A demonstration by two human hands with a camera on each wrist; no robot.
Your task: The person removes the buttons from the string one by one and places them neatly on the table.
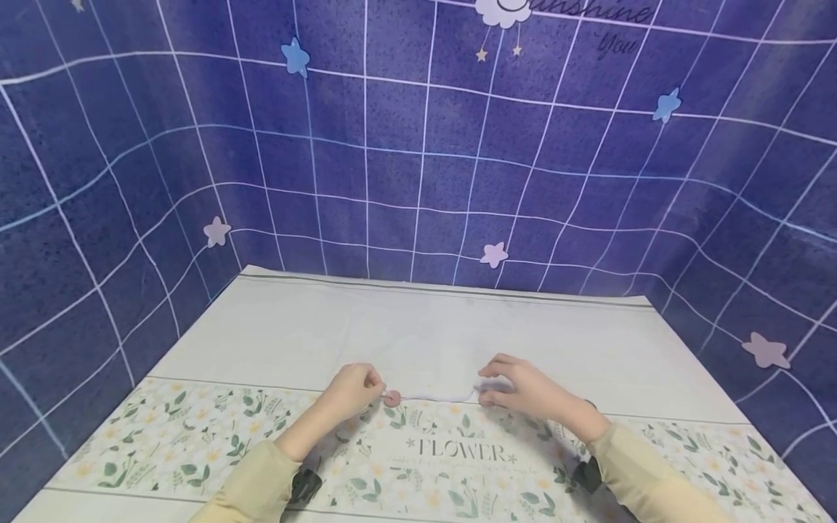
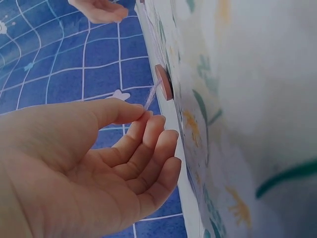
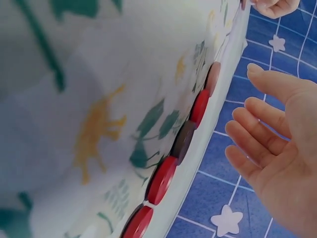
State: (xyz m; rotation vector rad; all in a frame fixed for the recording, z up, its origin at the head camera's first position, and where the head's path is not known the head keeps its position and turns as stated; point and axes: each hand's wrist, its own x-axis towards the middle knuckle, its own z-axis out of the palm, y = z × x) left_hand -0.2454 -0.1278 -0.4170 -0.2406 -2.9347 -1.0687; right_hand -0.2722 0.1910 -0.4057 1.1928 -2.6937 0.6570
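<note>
My left hand (image 1: 355, 388) pinches the end of a thin pale purple string (image 1: 438, 399) between thumb and fingertips. Close to those fingertips, a flat round pink disc (image 1: 392, 398) sits on the string, which passes through it in the left wrist view. My right hand (image 1: 523, 388) is by the string's other end, thumb and fingers spread apart. The right wrist view shows that hand holding nothing. Beside it, a row of discs lies on the cloth: red discs (image 3: 162, 181), a dark brown disc (image 3: 184, 143) and a pinkish disc (image 3: 213, 79). The head view does not show this row.
A white cloth (image 1: 294, 327) with a floral band (image 1: 216, 436) and the word FLOWER covers the table. Blue gridded curtains (image 1: 392, 174) with stars stand behind it and along both sides. Dark bands (image 1: 304, 485) are on both wrists.
</note>
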